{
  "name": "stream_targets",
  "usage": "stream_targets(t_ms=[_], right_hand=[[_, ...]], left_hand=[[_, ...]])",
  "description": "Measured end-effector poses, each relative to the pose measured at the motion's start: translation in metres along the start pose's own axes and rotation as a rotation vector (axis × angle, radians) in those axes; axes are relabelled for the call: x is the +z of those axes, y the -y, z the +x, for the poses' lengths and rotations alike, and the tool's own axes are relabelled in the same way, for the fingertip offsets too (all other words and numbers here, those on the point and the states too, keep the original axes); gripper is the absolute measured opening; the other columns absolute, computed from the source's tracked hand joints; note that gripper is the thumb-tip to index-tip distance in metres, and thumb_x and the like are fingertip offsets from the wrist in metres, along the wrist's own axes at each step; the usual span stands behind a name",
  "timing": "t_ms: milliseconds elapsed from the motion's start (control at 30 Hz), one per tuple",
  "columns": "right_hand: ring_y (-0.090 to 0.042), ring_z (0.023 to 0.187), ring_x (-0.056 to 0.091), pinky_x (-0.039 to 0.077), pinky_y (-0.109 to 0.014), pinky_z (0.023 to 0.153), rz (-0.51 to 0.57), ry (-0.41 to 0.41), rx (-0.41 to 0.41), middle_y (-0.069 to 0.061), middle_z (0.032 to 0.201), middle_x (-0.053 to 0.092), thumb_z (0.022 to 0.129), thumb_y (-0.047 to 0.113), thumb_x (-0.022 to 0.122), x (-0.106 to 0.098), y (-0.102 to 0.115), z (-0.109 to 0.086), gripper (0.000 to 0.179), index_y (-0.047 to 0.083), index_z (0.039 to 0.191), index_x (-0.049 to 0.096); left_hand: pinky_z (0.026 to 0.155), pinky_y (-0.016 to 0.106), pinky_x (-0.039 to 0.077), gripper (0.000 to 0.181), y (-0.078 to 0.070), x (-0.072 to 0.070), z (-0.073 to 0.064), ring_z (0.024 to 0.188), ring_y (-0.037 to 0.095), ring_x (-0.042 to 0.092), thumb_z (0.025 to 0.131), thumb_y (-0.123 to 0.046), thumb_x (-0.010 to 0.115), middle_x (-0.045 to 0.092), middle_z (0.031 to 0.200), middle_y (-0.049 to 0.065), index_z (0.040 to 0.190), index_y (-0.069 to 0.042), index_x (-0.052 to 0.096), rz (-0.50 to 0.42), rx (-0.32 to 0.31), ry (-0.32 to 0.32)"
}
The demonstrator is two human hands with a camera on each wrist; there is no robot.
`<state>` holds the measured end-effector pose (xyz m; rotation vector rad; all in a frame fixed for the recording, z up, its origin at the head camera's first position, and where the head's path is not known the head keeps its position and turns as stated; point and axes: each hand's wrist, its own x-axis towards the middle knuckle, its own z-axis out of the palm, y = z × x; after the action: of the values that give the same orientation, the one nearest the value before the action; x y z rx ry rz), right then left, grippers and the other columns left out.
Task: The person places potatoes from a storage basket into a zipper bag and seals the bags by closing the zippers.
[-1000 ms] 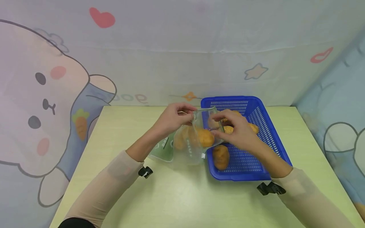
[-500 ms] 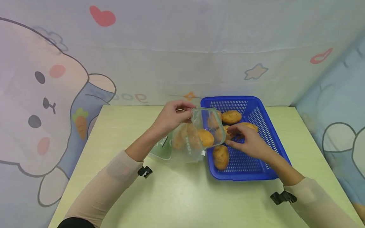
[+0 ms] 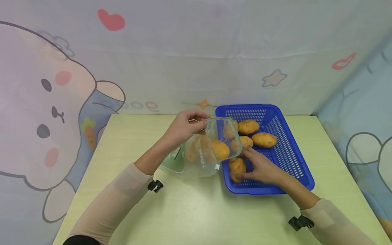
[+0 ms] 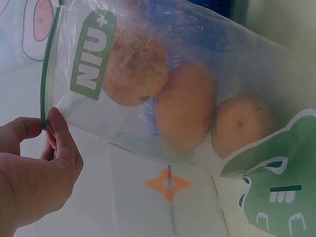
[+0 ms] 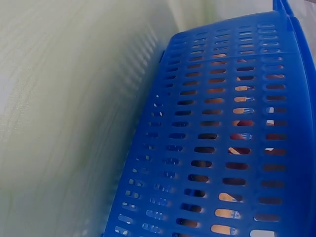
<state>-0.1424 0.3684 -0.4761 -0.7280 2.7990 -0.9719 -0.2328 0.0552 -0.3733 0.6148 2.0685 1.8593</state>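
My left hand [image 3: 186, 126] pinches the rim of a clear zip bag [image 4: 133, 123] with a green zip edge and green print. The bag's mouth opens toward the basket in the head view, and several potatoes [image 4: 185, 106] lie inside it. Over the left side of a blue basket [image 3: 294, 156], my right hand [image 3: 263, 166] straddles a potato [image 3: 236, 166], thumb at its lower edge and fingers spread past its upper end. From the right wrist, only the basket's slotted wall [image 5: 212, 123] shows clearly; the hand is behind it.
Farther back in the basket lie more potatoes [image 3: 264, 140], one partly seen through the bag. The bag's green bottom part [image 3: 175, 160] rests on the pale table [image 3: 196, 207]. A printed cloth backdrop [image 3: 171, 68] rises behind the table's far edge.
My right hand has left the bag's mouth, moved right, then dropped down toward the potato at the basket's near left. The left hand stays on the bag's rim.
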Motion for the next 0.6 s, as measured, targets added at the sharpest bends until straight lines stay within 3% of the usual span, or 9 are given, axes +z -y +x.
stream_targets(t_ms=[200, 367, 467, 600], right_hand=[[-0.036, 0.136, 0.055, 0.043, -0.062, 0.115, -0.032, 0.024, 0.002, -0.013, 0.152, 0.051, 0.081, 0.034, 0.095, 0.003, 0.0, 0.003, 0.087, 0.013, 0.154, 0.052], [-0.035, 0.141, 0.052, 0.042, -0.061, 0.116, -0.034, 0.038, -0.025, -0.013, 0.156, 0.05, 0.081, 0.036, 0.095, 0.003, 0.001, 0.004, 0.09, 0.015, 0.156, 0.048], [-0.029, 0.136, 0.057, 0.047, -0.057, 0.113, -0.051, 0.035, -0.018, -0.007, 0.149, 0.057, 0.083, 0.043, 0.092, -0.002, 0.001, -0.001, 0.086, 0.017, 0.153, 0.05], [-0.023, 0.121, 0.062, 0.055, -0.052, 0.103, -0.049, -0.003, 0.024, -0.002, 0.136, 0.063, 0.085, 0.047, 0.089, -0.023, 0.002, -0.01, 0.08, 0.013, 0.149, 0.054]], left_hand=[[0.088, 0.038, 0.064, 0.024, 0.001, -0.001, -0.001, 0.1, 0.028, 0.072, 0.102, -0.007, 0.065, 0.069, 0.123, 0.013, 0.124, -0.002, 0.071, -0.005, -0.002, -0.005], [0.087, 0.038, 0.064, 0.025, 0.002, -0.002, -0.002, 0.098, 0.028, 0.073, 0.101, -0.008, 0.066, 0.069, 0.125, 0.012, 0.125, -0.002, 0.071, -0.005, -0.007, -0.008], [0.088, 0.038, 0.064, 0.025, 0.003, -0.003, -0.002, 0.098, 0.028, 0.073, 0.102, -0.008, 0.066, 0.069, 0.125, 0.012, 0.125, -0.002, 0.071, -0.006, -0.008, -0.009], [0.088, 0.039, 0.064, 0.025, 0.002, -0.002, -0.002, 0.097, 0.028, 0.073, 0.102, -0.008, 0.066, 0.069, 0.125, 0.012, 0.125, -0.002, 0.071, -0.007, -0.009, -0.008]])
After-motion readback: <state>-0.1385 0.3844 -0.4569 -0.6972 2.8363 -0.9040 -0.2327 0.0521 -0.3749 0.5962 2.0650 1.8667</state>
